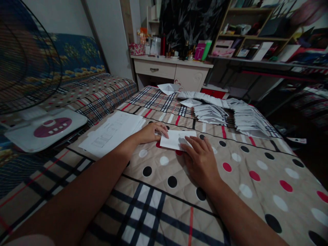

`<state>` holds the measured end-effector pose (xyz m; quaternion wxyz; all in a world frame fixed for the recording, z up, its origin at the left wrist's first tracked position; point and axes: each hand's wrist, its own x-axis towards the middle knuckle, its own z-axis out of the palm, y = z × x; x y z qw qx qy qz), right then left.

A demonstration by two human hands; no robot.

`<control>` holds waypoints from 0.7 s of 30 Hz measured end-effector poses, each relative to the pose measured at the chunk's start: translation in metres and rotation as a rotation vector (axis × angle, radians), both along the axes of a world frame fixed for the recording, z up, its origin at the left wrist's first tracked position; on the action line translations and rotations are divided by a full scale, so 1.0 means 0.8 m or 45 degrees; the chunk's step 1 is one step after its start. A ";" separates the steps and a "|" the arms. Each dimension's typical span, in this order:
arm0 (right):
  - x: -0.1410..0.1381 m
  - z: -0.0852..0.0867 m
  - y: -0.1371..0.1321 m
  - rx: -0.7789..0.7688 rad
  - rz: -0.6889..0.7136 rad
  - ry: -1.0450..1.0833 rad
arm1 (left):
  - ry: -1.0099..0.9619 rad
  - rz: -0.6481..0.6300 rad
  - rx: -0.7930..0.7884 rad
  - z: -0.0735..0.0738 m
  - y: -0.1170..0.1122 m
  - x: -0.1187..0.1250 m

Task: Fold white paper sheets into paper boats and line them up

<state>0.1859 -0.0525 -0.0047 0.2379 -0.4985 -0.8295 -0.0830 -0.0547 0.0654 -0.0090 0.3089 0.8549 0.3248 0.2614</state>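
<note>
A small folded sheet of white paper (171, 138) with faint print near its right end lies on the patterned bed cover. My left hand (151, 132) has its left end between thumb and fingers. Over the right end rests my right hand (201, 159), its fingers stretched out and touching the paper; its thumb is hard to make out. Left of my left hand is a loose stack of printed white sheets (115, 131), partly hidden by my forearm. Farther off are piles of folded papers (210, 114) and a long curved row of more folded papers (248, 118).
Single folded papers (167, 89) lie toward the bed's far edge. A fan (46, 130) stands at the left. Beyond the bed are a white dresser (156, 68) crowded with bottles and boxes, and shelves (248, 36) at the right.
</note>
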 end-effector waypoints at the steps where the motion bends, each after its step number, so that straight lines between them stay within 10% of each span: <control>1: -0.002 0.003 -0.002 0.029 -0.009 -0.028 | -0.027 0.005 0.008 -0.001 -0.001 0.002; 11: 0.007 0.003 0.001 0.027 -0.329 0.049 | 0.082 0.086 0.706 0.017 -0.030 0.025; 21: 0.020 -0.014 0.017 -0.070 -0.075 0.530 | 0.240 -0.168 1.058 0.027 -0.058 0.051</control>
